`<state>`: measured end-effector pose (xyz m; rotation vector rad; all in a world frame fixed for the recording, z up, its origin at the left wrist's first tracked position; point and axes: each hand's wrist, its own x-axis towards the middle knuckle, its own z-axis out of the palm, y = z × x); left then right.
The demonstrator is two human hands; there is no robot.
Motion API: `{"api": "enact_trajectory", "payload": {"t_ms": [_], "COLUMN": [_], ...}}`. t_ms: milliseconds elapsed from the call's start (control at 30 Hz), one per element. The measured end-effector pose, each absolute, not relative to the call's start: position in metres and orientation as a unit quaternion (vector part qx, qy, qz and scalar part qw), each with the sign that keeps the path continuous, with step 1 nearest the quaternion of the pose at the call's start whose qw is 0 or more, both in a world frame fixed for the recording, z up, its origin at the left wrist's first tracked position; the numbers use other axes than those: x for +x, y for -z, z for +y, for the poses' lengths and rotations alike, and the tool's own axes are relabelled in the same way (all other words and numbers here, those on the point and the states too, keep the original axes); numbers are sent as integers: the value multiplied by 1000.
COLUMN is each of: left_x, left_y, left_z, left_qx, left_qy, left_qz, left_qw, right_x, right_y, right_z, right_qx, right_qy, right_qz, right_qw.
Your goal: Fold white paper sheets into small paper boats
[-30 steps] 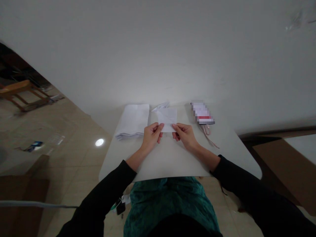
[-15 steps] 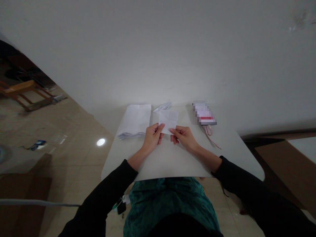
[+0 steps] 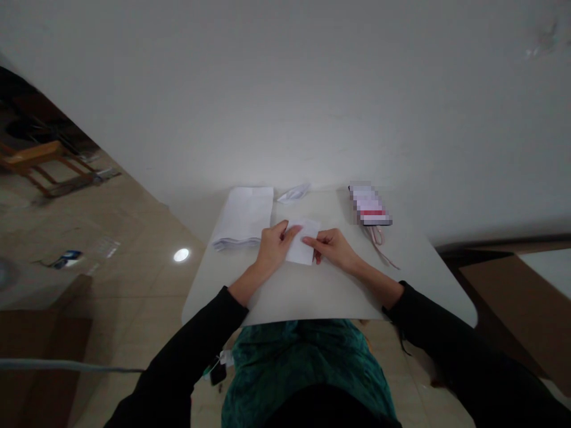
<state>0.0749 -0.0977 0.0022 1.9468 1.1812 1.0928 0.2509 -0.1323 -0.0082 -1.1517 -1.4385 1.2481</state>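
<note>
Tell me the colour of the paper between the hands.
The paper is plain white, clearest in the head view.

There is one bare left hand (image 3: pixel 274 246), one bare right hand (image 3: pixel 332 249) and one small white paper sheet (image 3: pixel 303 242) on one rounded white table (image 3: pixel 312 303). Nearby lie one thick stack of white paper (image 3: pixel 243 217), one crumpled white paper scrap (image 3: pixel 293 192), one blurred pink-and-white packet (image 3: pixel 369 205) and one thin pink cord (image 3: pixel 379 246).

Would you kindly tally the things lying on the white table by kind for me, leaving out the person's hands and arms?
Stack of white paper: 1
Loose white paper sheet: 1
Small crumpled white paper: 1
Blurred-out packet: 1
Pink cord: 1
Total: 5
</note>
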Motion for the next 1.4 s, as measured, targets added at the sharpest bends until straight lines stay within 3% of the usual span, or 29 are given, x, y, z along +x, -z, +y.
{"api": "enact_trajectory", "payload": {"t_ms": [200, 333, 433, 667, 800, 900, 1200, 1400], "left_x": [74, 76, 75, 69, 79, 86, 77, 79], "left_y": [-6, -3, 2, 3, -5, -8, -11, -14], "left_z": [-99, -96, -90, -86, -99, -107, -99, -99], "left_qx": [727, 668, 641, 702, 609, 580, 576, 545], "left_qy": [-403, -420, -421, -435, -533, -526, -560, -606], "left_qz": [418, 395, 403, 403, 378, 354, 368, 355], "left_qw": [366, 471, 499, 395, 450, 512, 468, 458], "right_x": [252, 258, 266, 276, 270, 263, 266, 256], "right_y": [-4, -2, 0, 0, 2, 2, -7, -3], "right_z": [-137, -133, -127, -122, -125, -128, -131, -147], "right_qx": [-460, -465, -455, -441, -432, -438, -437, -357], "right_qy": [-433, -428, -477, -520, -484, -470, -553, -619], "right_qz": [-550, -479, -460, -524, -505, -467, -561, -630], "right_qw": [546, 609, 595, 510, 569, 607, 435, 304]}}
